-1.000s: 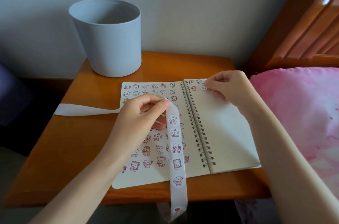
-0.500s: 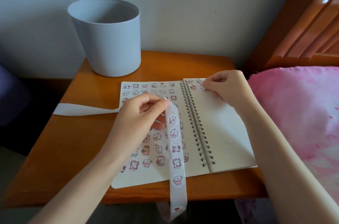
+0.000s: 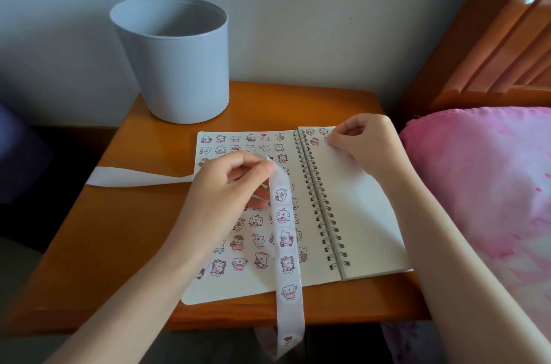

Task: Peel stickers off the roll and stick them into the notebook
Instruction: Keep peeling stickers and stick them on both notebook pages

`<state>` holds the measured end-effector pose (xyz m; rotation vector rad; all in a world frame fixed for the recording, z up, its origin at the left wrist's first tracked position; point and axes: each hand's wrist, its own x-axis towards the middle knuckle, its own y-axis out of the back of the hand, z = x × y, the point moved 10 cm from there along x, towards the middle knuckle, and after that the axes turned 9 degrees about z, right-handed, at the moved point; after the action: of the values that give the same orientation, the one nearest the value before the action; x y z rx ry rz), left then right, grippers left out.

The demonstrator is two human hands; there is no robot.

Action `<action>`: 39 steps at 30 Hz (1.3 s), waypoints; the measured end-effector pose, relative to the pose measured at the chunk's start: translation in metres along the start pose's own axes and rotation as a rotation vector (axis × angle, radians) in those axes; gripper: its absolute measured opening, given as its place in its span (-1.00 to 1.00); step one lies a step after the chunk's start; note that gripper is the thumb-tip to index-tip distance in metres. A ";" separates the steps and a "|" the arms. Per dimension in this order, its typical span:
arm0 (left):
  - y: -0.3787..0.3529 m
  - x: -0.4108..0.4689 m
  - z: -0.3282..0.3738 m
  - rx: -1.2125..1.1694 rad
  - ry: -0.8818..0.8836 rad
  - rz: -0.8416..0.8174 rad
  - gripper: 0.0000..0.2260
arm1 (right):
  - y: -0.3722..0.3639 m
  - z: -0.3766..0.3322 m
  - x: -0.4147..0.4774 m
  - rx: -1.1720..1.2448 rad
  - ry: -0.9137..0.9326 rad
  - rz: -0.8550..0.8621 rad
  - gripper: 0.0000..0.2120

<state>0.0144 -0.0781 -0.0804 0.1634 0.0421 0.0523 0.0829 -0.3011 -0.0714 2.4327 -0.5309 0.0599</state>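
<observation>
R grip (image 3: pixel 366 140) hardly moved, holds sticker (image 3: pixel 328 141); strip (image 3: pixel 286 241) pinched in L grip (image 3: pixel 229 184)

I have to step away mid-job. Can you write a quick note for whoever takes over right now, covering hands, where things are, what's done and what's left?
Left hand: pinches the sticker strip above the left page. The strip hangs past the table's front edge.
Right hand: fingers curled, pinching a sticker against the top of the right page.
Notebook: lies open flat on the table. The empty backing trails off to the left.
Done: the left page is covered in stickers, and a few sit along the top of the right page.
Left: probably press this sticker flat, then peel more off the strip to fill the right page.
</observation>
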 end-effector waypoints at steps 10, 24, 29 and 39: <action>0.001 0.000 0.000 0.010 -0.003 0.013 -0.90 | 0.009 0.005 0.006 -0.001 0.025 0.089 -0.92; 0.002 0.000 0.001 0.017 -0.016 0.022 -0.90 | 0.003 -0.005 -0.001 -0.153 0.081 0.117 -0.83; 0.003 0.000 -0.002 0.016 -0.004 0.026 -0.90 | 0.008 -0.002 0.002 -0.129 0.096 0.119 -0.87; 0.002 0.000 -0.001 0.014 -0.002 0.023 -0.91 | 0.002 -0.001 0.002 -0.060 0.125 0.024 -0.86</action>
<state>0.0144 -0.0760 -0.0813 0.1776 0.0387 0.0745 0.0844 -0.3027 -0.0692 2.3466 -0.4982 0.2018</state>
